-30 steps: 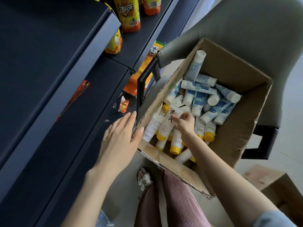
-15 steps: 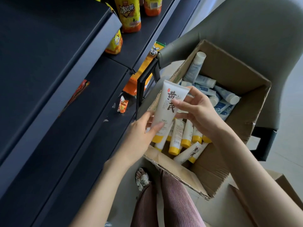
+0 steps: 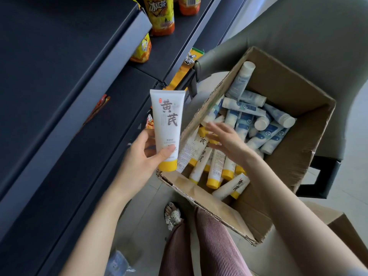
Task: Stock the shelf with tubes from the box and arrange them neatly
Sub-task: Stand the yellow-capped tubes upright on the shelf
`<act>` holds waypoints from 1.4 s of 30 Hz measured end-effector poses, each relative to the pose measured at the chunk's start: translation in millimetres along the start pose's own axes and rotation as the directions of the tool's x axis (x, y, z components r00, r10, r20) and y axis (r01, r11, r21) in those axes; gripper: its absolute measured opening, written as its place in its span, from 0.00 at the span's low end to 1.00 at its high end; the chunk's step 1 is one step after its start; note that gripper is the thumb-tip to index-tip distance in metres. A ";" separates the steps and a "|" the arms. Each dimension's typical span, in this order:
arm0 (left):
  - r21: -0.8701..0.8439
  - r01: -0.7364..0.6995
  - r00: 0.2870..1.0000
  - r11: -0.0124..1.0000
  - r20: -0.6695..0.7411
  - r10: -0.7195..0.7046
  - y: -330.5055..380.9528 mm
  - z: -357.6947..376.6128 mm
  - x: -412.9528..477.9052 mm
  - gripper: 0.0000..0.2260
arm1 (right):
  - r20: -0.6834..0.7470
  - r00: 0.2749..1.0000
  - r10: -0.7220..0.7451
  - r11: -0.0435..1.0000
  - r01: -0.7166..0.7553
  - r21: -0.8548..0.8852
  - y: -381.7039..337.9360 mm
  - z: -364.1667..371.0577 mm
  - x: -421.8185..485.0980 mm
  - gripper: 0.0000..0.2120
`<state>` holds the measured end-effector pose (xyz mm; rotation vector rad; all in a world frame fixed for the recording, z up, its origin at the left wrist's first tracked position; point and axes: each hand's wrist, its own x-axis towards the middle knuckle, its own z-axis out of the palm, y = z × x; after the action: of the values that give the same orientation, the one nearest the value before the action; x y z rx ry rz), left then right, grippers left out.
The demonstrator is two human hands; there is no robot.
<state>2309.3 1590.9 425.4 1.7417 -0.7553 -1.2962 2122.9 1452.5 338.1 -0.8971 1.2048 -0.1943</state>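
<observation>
My left hand [image 3: 142, 159] grips a white tube with a yellow cap [image 3: 167, 124], held upright with the cap down, just left of the cardboard box [image 3: 294, 90]. Thumb and fingers curl round its lower part. The box rests on a grey chair and holds several white tubes with yellow caps [image 3: 215, 168] at its near end and several white-and-blue tubes [image 3: 264, 126] at its far end. My right hand [image 3: 227, 139] hovers inside the box over the yellow-capped tubes, fingers straight and spread, holding nothing. The dark shelf [image 3: 83, 124] runs along the left.
Yellow-orange drink bottles [image 3: 161, 14] stand on a farther shelf level at top. Snack packets [image 3: 149, 122] lie on the lower shelf. A grey chair [image 3: 310, 36] carries the box. Another cardboard box [image 3: 342, 230] sits at the lower right. My legs and a sandalled foot [image 3: 173, 215] are below.
My right hand lifted a yellow-capped tube out of the box and passed it to my left hand. The left hand now holds it alone; the right hand has returned over the box, empty.
</observation>
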 end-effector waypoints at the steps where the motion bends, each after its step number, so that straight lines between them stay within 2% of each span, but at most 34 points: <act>1: -0.014 0.005 1.000 1.000 -0.004 -0.005 -0.8 -2.4 -1.5 0.16 | -0.034 0.998 0.047 0.997 -0.049 -0.056 12.4 1.6 6.3 0.21; 7: -0.050 0.012 0.998 0.999 -0.054 -0.014 -7.8 -10.4 -6.7 0.16 | -0.157 0.968 0.194 0.956 -0.223 -0.190 58.2 35.4 29.8 0.33; 14: -0.067 0.020 0.995 0.998 -0.099 -0.027 -13.7 -15.2 -7.0 0.14 | -0.323 0.935 0.149 0.952 -0.224 -0.209 81.0 69.9 42.4 0.38; 17: -0.070 0.017 0.994 0.997 -0.108 -0.024 -16.1 -17.2 -8.5 0.15 | -0.395 0.902 0.177 0.959 -0.249 -0.139 80.8 76.3 49.3 0.39; 20: -0.078 0.020 0.992 0.997 -0.126 -0.029 -21.0 -20.3 -10.7 0.16 | -0.441 0.854 0.277 0.956 -0.290 0.039 81.7 79.1 56.5 0.39; 22: -0.083 0.021 0.990 0.996 -0.141 -0.032 -24.4 -21.0 -11.7 0.16 | -0.441 0.837 0.325 0.944 -0.319 0.091 83.5 77.1 58.2 0.35; 25: -0.086 0.025 0.986 0.996 -0.161 -0.038 -28.4 -20.2 -13.5 0.16 | -0.385 0.866 0.318 0.947 -0.312 0.080 87.9 76.7 53.6 0.24; 29: -0.078 0.030 0.984 0.996 -0.172 -0.044 -30.1 -17.6 -14.7 0.16 | -0.322 0.907 0.272 0.962 -0.247 0.116 94.3 78.8 45.4 0.25; 35: -0.049 0.014 0.978 0.999 -0.208 -0.024 -24.0 -16.8 -21.8 0.15 | -0.265 0.918 0.294 0.904 -0.177 0.390 89.0 70.9 30.6 0.22; 37: -0.043 0.008 0.974 0.999 -0.224 -0.018 -20.3 -18.0 -27.2 0.15 | -0.247 0.930 0.272 0.898 -0.152 0.414 84.0 62.9 23.2 0.22; 40: -0.041 -0.010 0.968 0.999 -0.251 0.000 -12.9 -20.0 -36.6 0.15 | -0.214 0.948 0.237 0.888 -0.122 0.443 68.0 47.5 13.1 0.15; 42: -0.036 -0.033 0.963 0.999 -0.269 0.022 -5.9 -21.0 -44.2 0.15 | -0.171 0.961 0.217 0.855 -0.102 0.509 51.3 41.0 6.1 0.21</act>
<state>2316.6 1636.1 443.7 1.8212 -0.5910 -1.0220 2144.5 1502.8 301.4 -0.3230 1.3462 -0.4580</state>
